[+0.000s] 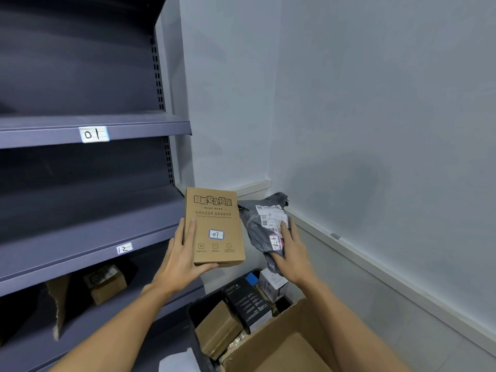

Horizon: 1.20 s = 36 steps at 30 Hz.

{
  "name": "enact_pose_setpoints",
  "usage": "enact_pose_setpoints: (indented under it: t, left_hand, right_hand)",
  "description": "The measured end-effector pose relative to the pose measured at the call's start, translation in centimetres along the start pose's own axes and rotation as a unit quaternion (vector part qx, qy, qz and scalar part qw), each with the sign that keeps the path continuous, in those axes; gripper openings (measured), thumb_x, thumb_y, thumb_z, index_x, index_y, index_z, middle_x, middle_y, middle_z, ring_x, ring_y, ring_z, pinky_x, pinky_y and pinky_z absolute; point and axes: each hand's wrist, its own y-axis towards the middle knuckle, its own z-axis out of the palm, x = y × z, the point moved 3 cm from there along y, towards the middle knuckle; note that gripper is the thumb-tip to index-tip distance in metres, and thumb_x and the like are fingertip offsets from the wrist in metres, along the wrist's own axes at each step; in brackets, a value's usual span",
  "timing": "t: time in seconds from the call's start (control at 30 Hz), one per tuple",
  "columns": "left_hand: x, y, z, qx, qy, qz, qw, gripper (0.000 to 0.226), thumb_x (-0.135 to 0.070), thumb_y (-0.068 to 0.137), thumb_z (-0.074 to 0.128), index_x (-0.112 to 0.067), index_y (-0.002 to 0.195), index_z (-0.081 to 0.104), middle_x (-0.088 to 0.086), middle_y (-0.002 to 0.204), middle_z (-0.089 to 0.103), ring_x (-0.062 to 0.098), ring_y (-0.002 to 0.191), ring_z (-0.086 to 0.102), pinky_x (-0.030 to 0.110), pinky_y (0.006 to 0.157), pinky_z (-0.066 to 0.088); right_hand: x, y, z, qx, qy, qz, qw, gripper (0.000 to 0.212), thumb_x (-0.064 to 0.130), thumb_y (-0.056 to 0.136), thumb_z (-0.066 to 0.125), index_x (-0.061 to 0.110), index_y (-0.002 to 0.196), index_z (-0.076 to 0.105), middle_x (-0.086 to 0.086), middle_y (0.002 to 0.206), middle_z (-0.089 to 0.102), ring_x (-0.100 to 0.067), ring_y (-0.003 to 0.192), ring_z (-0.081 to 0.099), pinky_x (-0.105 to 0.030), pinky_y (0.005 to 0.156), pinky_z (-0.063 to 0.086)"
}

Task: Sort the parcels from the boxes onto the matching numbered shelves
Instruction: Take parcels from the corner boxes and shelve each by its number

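Above brown cardboard box [268,345], clamping flat tan carton [214,224] in left fingers [191,232], grey plastic mailer [255,226] in right fingers [286,233]; likely seeking numbered grey shelves [139,124].

Shelf unit [94,130] cut off by left and top edges. Parcels on lowest shelf [107,284], near left, dim and blurred; labels unreadable. Open carton [281,353] cut by bottom edge. Right grip [292,253] fingers cover part of grey bag [255,224] shipping label; print too small. Brown box [214,224] fine print illegible.
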Motion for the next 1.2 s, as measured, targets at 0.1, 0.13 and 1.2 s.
enact_pose_setpoints:
  t: [0.1, 0.13, 1.2]
  left_hand:
    - [0.4, -0.5, -1.0, -0.014, 0.008, -0.015, 1.0, 0.133, -0.066, 0.073, 0.074, -0.031, 0.152, -0.027, 0.002, 0.164, -0.019, 0.036, 0.151, 0.008, 0.052, 0.119, 0.023]
    - [0.7, -0.7, -1.3, -0.019, 0.011, -0.021, 1.0, 0.133, -0.067, 0.073, 0.073, -0.031, 0.152, -0.027, 0.002, 0.165, -0.019, 0.035, 0.151, 0.009, 0.052, 0.119, 0.023]
    - [10.5, -13.2, -12.0, -0.1, 0.068, -0.136, 0.983, 0.132, -0.067, 0.074, 0.071, -0.033, 0.151, -0.03, 0.003, 0.164, -0.02, 0.028, 0.154, -0.006, 0.05, 0.122, 0.019]
  right_hand:
    - [0.5, 0.8, 0.7, 0.011, 0.006, -0.019, 1.0, 0.098, 0.061, 0.083, 0.041, 0.016, 0.16, 0.004, 0.0, 0.168, -0.009, -0.036, 0.149, 0.022, -0.051, 0.117, 0.031]
    - [0.8, 1.0, 0.9, 0.013, 0.011, -0.027, 0.999, 0.098, 0.06, 0.082, 0.042, 0.014, 0.16, 0.003, -0.001, 0.168, -0.009, -0.035, 0.15, 0.019, -0.051, 0.118, 0.029]
    - [16.5, 0.7, 10.5, 0.038, 0.094, -0.175, 0.979, 0.093, 0.036, 0.089, 0.064, 0.011, 0.159, 0.008, -0.007, 0.165, 0.012, -0.034, 0.144, 0.03, -0.053, 0.116, 0.032]
